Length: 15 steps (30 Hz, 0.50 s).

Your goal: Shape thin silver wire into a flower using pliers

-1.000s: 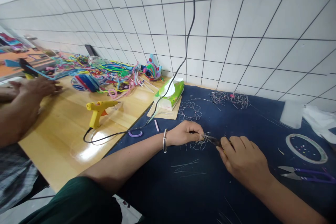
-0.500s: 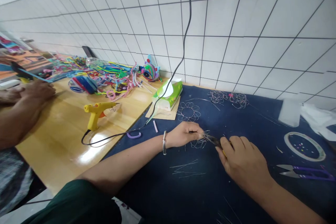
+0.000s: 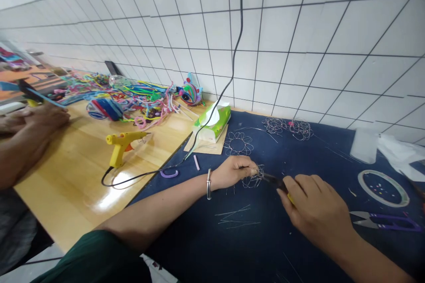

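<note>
My left hand (image 3: 235, 171) is closed, pinching a small looped wire piece (image 3: 254, 180) just above the dark blue cloth. In my right hand (image 3: 315, 205) are pliers (image 3: 275, 181) with a dark head and yellow handles, mostly hidden by my fingers. The plier tips point left at the edge of the wire piece; whether the jaws grip a wire cannot be made out. Behind my left hand lies a flower-shaped wire ring (image 3: 238, 143). Several straight cut wires (image 3: 237, 217) rest on the cloth in front.
Purple thread snips (image 3: 385, 221) and a round ring dish with beads (image 3: 361, 182) lie at right. Wire bundles (image 3: 300, 129) sit near the wall. A tissue pack (image 3: 214, 121) and a yellow glue gun (image 3: 121, 146) with its cord are left. Another person's hands (image 3: 43, 119) rest far left.
My right hand and the pliers have moved slightly right and down, away from my left fingers. My left hand still pinches the wire piece in nearly the same place.
</note>
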Available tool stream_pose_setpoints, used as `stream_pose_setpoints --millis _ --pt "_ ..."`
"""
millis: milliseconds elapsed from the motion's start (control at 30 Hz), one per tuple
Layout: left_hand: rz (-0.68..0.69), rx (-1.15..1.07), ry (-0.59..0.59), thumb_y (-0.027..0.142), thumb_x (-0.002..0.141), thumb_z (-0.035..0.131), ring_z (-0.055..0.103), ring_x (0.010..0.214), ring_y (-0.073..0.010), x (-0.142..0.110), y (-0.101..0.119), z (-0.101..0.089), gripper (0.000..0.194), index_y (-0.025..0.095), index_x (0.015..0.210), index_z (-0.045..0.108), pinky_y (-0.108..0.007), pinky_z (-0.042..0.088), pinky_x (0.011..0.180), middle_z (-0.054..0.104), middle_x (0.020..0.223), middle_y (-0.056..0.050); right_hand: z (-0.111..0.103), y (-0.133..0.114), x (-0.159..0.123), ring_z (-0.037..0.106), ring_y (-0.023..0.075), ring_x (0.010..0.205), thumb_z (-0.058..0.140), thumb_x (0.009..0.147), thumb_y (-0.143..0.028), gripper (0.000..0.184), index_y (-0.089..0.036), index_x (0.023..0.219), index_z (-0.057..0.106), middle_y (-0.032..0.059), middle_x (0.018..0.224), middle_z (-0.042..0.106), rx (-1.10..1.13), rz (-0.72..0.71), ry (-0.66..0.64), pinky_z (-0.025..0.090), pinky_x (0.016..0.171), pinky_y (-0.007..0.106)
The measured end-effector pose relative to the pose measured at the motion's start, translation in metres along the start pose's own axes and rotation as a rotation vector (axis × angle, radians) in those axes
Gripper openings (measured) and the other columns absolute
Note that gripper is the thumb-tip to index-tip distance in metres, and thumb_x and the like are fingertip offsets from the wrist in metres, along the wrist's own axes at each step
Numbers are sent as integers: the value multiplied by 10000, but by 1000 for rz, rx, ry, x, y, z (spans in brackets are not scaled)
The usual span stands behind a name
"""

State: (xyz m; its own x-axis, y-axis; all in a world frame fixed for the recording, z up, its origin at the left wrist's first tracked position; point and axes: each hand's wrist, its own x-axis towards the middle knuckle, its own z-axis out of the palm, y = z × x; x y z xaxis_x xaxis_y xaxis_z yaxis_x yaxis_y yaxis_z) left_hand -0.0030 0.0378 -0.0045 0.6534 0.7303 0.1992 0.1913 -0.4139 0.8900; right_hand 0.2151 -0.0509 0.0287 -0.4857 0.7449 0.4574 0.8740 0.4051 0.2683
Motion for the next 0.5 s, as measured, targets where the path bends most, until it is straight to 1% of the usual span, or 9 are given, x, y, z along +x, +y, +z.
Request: stream_pose_setpoints --millis 100,267,367,433,500 --pt "14 -16 -55 283 835 512 507 674 -85 0 2 -2 209 114 825 633 -199 419 659 555 729 -24 7 6 1 447 177 712 487 811 -346 251 -161 943 593 67 758 519 24 58 -13 331 659 313" --pt "33 -12 -107 268 844 499 508 678 -83 0 3 -3 201 116 809 626 -200 419 662 553 729 -22 19 9 0 461 177 733 476 816 -324 233 -164 941 591 68 782 530 138 30 -89 354 681 314" --pt "38 -28 -132 266 840 505 521 698 -92 -2 3 -4 195 110 827 621 -209 428 674 566 758 -35 22 15 0 485 178 778 494 810 -308 212 -158 931 582 66 802 542 242 46 -49 371 711 308" --pt "47 -39 -146 260 846 494 523 703 -93 -2 3 -5 201 101 830 615 -210 429 678 565 766 -41 25 19 -1 496 177 803 514 799 -310 219 -148 933 573 70 834 550 307 65 22 380 728 301" --pt "57 -40 -169 256 853 482 524 710 -93 -2 4 -6 204 98 838 610 -210 428 683 563 776 -44 28 22 -1 500 183 817 521 795 -314 227 -142 936 570 75 845 554 318 99 57 384 733 304"
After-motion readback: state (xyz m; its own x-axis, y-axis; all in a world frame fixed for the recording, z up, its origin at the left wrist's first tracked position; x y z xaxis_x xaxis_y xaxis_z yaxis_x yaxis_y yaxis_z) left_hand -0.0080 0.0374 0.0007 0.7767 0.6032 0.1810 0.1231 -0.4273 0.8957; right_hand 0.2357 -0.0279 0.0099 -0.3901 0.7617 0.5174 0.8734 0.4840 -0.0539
